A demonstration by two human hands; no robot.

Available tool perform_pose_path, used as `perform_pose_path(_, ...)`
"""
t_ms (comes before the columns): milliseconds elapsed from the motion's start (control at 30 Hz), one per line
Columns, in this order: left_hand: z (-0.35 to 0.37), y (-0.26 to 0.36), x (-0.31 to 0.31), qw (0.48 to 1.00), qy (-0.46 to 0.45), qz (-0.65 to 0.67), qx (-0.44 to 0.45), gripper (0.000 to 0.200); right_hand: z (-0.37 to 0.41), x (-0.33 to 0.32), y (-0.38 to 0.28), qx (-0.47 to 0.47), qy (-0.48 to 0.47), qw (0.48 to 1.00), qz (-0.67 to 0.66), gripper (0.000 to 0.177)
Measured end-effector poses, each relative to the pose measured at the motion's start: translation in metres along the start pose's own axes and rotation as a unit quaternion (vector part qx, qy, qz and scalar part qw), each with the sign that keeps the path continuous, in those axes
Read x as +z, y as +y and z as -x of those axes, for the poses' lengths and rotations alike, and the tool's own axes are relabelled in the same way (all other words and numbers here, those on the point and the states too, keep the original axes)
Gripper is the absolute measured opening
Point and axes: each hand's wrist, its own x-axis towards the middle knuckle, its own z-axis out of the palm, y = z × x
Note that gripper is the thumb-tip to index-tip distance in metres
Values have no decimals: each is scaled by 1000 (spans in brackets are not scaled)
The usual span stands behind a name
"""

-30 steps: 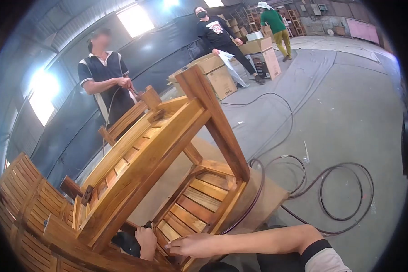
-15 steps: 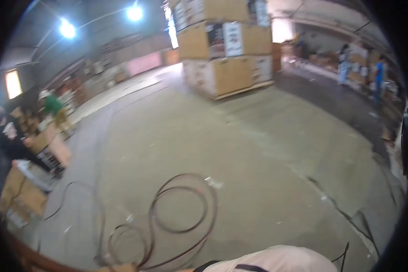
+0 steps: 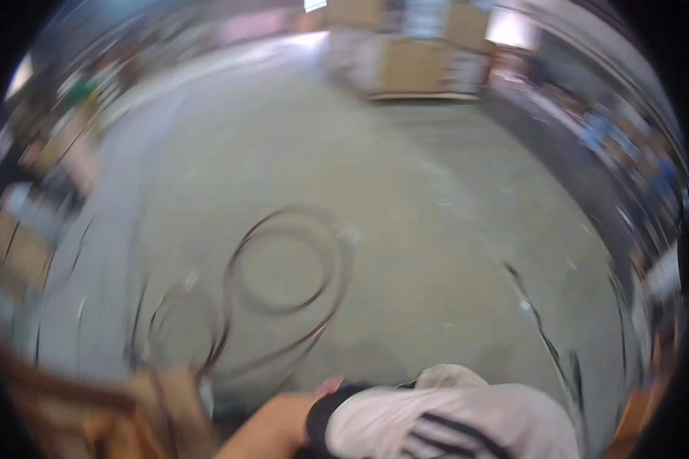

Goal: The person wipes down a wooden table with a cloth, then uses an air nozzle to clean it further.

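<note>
Neither of my hands shows clearly. At the bottom, a white sleeve with dark stripes [image 3: 467, 417] and a dark cuff covers part of a bare limb [image 3: 272, 428], which runs down and left out of view. A small pinkish patch [image 3: 331, 385] beside the cuff is too blurred to make out. Just left of the limb is a piece of brown cardboard [image 3: 182, 394]. Beyond it, a dark reddish hose or cable [image 3: 241, 249] lies in loose loops on the grey floor [image 3: 406, 268].
Large stacked cartons [image 3: 413, 65] stand on a pallet at the back. Blurred people and boxes line both sides, with a cardboard box [image 3: 23, 256] at left. A long crack or cable [image 3: 543, 329] crosses the floor at right. Orange-brown wooden pieces [image 3: 61, 390] are at lower left.
The view has tilted downward, so the cartons and looped hose sit higher in the picture. More of the striped sleeve, the bare limb and the cardboard now shows at the bottom.
</note>
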Motion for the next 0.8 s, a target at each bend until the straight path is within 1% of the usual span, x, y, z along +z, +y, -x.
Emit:
perform_pose_path(67,44,-44,-20,996,-13,-22,-90,39,-34,28,-16,-48,-10,998,-34,19)
perform_pose_path(133,93,-85,-47,980,-18,-42,-196,39,-62,49,-37,-80,-41,995,-40,20)
perform_pose_path(200,156,-111,-75,947,3,-77,-311,41,-73,53,-52,-114,-51,992,-28,20)
perform_pose_path(233,194,-118,-83,923,34,-103,-369,41,-75,50,-56,-124,-37,991,-24,20)
perform_pose_path(267,222,-132,-91,899,71,-104,-419,42,-78,47,-59,-119,-20,993,10,23)
perform_pose_path(300,244,-143,-83,889,112,-149,-419,38,-85,55,-60,-135,-15,991,0,24)
perform_pose_path(333,267,-161,-74,855,211,-75,-468,39,-85,58,-57,-141,-17,990,3,25)
perform_pose_path(367,289,-174,-62,805,311,7,-506,40,-84,58,-54,-147,-23,989,13,26)
perform_pose_path(400,308,-186,-50,739,407,91,-529,41,-89,65,-52,-143,-32,989,6,24)
perform_pose_path(433,321,-185,-33,704,487,80,-510,42,-93,79,-49,-140,-40,989,-1,23)
perform_pose_path(500,297,-156,-34,625,578,-107,-514,44,-107,99,-47,-126,-65,989,-34,20)
perform_pose_path(567,291,-153,-38,649,551,-95,-516,45,-125,113,-46,-108,-107,985,-83,20)
perform_pose_path(600,294,-153,-38,657,534,-92,-524,45,-132,124,-43,-92,-126,985,-75,21)
perform_pose_path(633,300,-158,-38,648,538,-70,-534,45,-142,133,-38,-77,-144,985,-63,23)
perform_pose_path(667,296,-161,-39,642,564,-47,-518,45,-151,138,-34,-61,-160,984,-48,24)
perform_pose_path(700,292,-162,-40,634,589,-22,-500,45,-158,144,-32,-34,-155,986,-56,24)
perform_pose_path(733,290,-162,-38,625,614,3,-482,44,-159,148,-29,-32,-143,987,-72,23)
perform_pose_path(800,304,-173,-35,633,600,15,-489,44,-162,155,-25,-30,-119,987,-105,20)
